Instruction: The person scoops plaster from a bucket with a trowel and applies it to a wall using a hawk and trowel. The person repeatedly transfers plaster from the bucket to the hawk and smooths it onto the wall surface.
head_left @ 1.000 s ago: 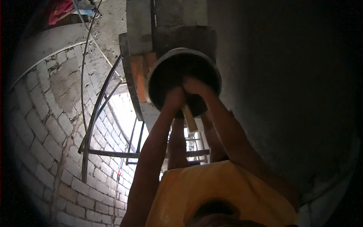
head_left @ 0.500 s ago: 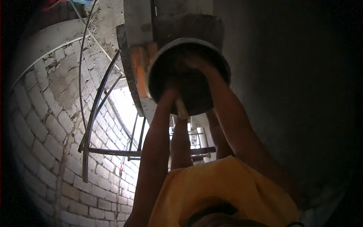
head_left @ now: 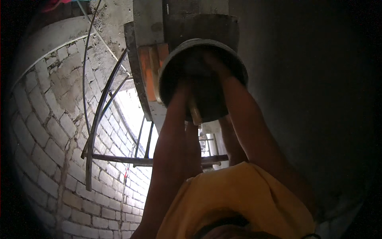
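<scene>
Both my arms reach down into a round dark bucket point(head_left: 230, 51) with a grey rim. My left hand point(head_left: 184, 87) is in its near left part, close to a pale wooden handle point(head_left: 195, 113) that leans over the near rim. Shadow hides the left fingers, so whether they grip that handle cannot be told. Deeper inside, toward the far wall, is my right hand point(head_left: 213, 63), dim and blurred, its fingers lost in the dark. What lies in the bucket is too dark to make out.
Left of the bucket, an orange flat piece with a pale bar along it point(head_left: 153, 73) lies on grey planks point(head_left: 148, 28). Bent metal bars point(head_left: 97, 119) and a crossbar point(head_left: 119, 159) stand beside a block wall point(head_left: 47, 131). A dark grey wall point(head_left: 302, 99) rises at right.
The bucket and planks appear shifted slightly right in view. My right hand has moved a little right within the bucket and shows less clearly; my left hand stays near the wooden handle.
</scene>
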